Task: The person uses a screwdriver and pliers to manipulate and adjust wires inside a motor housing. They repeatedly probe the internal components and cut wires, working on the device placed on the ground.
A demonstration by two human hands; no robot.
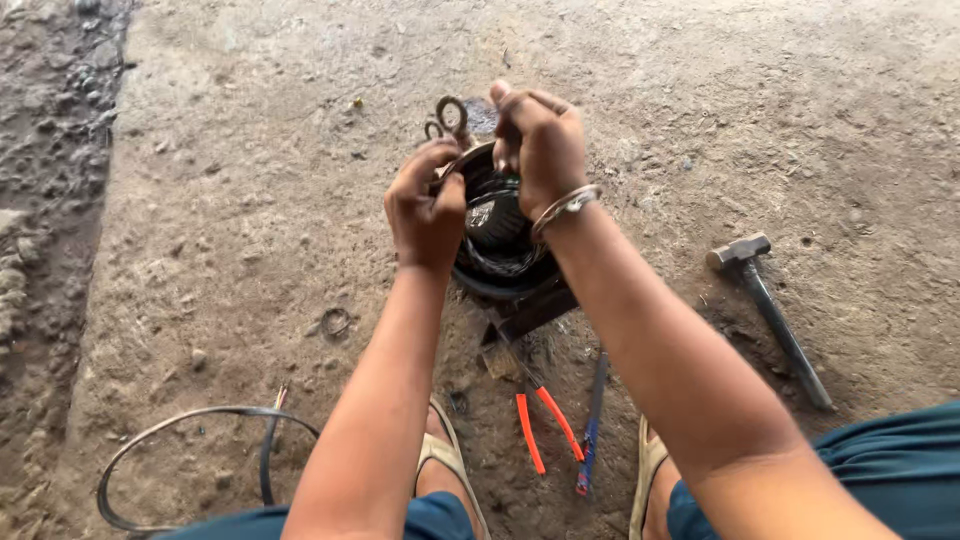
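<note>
Dusty concrete floor [250,200] fills the frame, rougher rubble along the left edge. You crouch over a round black part [497,245] at upper centre, set on a dark block. Your left hand [425,205] pinches its rim with closed fingers; your right hand [540,140] curls shut on the far edge, bangle at the wrist. Small metal rings [450,115] lie just beyond. A hammer [770,310] lies at right, orange-handled pliers [540,425] near your sandals, a wire hoop [180,460] lower left. You seem mid-way through working the rim loose or seating it; next calls for a steady two-handed grip and even pressure.
</note>
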